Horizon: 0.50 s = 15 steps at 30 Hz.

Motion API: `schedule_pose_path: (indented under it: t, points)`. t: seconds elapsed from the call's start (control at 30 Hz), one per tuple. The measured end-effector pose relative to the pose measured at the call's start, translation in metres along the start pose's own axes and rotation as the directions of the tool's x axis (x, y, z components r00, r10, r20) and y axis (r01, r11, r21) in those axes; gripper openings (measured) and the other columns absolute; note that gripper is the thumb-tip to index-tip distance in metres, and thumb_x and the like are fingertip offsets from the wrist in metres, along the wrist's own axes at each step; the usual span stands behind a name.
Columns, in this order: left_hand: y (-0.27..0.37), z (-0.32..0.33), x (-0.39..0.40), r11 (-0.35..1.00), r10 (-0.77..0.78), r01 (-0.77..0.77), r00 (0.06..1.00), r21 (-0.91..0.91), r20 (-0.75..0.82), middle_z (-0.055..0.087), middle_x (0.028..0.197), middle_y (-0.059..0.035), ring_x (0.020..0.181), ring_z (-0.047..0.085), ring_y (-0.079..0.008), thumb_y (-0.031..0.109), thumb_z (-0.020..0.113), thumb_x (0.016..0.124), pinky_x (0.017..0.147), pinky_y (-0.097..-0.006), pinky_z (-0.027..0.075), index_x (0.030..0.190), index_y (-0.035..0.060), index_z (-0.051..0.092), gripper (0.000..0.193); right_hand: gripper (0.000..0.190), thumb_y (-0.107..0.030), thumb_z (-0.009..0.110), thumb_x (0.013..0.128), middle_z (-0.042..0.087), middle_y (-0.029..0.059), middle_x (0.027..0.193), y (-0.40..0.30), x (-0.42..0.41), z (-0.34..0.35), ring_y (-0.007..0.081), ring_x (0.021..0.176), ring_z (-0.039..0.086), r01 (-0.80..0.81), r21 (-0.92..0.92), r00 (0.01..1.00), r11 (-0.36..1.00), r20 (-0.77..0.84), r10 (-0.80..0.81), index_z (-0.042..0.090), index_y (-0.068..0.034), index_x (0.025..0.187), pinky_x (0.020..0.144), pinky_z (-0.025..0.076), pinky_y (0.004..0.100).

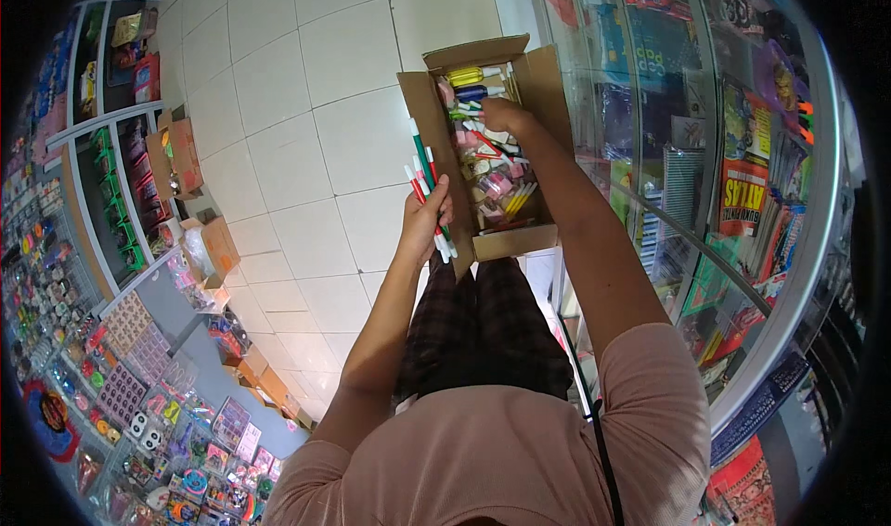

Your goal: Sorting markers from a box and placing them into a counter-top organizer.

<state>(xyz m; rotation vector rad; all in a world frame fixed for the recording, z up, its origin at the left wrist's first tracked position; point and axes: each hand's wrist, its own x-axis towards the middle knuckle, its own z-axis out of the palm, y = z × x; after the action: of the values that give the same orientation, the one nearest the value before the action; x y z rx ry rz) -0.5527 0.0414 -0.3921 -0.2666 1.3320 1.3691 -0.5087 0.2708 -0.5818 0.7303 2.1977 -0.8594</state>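
My left hand (426, 221) is closed around a bunch of felt-tip pens (420, 151) with green, red and white parts, just left of an open cardboard box (516, 243). My right hand (502, 115) reaches into the box's upper part, its fingers among green-and-white pens; whether it grips one cannot be told. Near its fingertips lie a dark blue bottle-shaped item (471, 93) and a yellow one (465, 76). Lower in the box are red pens (487, 143), small pink packets (495, 183) and several yellow sticks (521, 200).
Glass display shelves (703, 240) with books and stationery stand close on the right. Tiled floor (306, 178) stretches to the left. Beyond it are shelving, cardboard boxes (217, 247) along its foot, and a display (160, 414) crowded with small goods.
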Motion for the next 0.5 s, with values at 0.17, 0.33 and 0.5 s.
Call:
schedule_pose_path:
  t: [0.17,0.33,0.5]
  points:
    - [0.0,-0.007,0.001,1.0,0.018,-0.018,1.0,0.012,0.0,0.042,0.058,0.0021,0.047,0.038,-0.0069,0.027,0.059,0.089,0.044,-0.0218,0.031,0.078,0.0103,0.045,0.025,0.028,-0.013,0.059,0.075,0.062,0.0222,0.099,-0.004,-0.018,0.003,0.0339,0.095,0.061,0.089,-0.045,0.97,0.995,-0.221,-0.097,0.06,0.003,0.098,0.087,0.045,0.0426]
    - [-0.001,-0.007,0.002,0.998,0.036,-0.037,0.999,0.046,0.018,0.042,0.058,0.0026,0.047,0.038,-0.0067,0.029,0.059,0.089,0.044,-0.0215,0.03,0.078,0.0107,0.045,0.025,0.028,-0.02,0.065,0.076,0.063,0.0218,0.088,-0.006,-0.041,-0.002,0.0329,0.085,0.063,0.135,-0.264,0.814,0.955,-0.52,-0.259,0.057,-0.001,0.095,0.088,0.042,0.046]
    - [0.002,-0.021,-0.004,0.998,0.041,-0.04,0.999,0.051,-0.021,0.042,0.057,0.0026,0.047,0.038,-0.0066,0.029,0.058,0.089,0.045,-0.0214,0.03,0.076,0.0112,0.044,0.026,0.033,-0.022,0.063,0.08,0.062,0.0208,0.078,-0.044,-0.053,-0.021,0.0393,0.079,0.061,0.051,0.13,0.879,0.99,-0.476,0.017,0.048,0.003,0.095,0.072,0.046,0.0473]
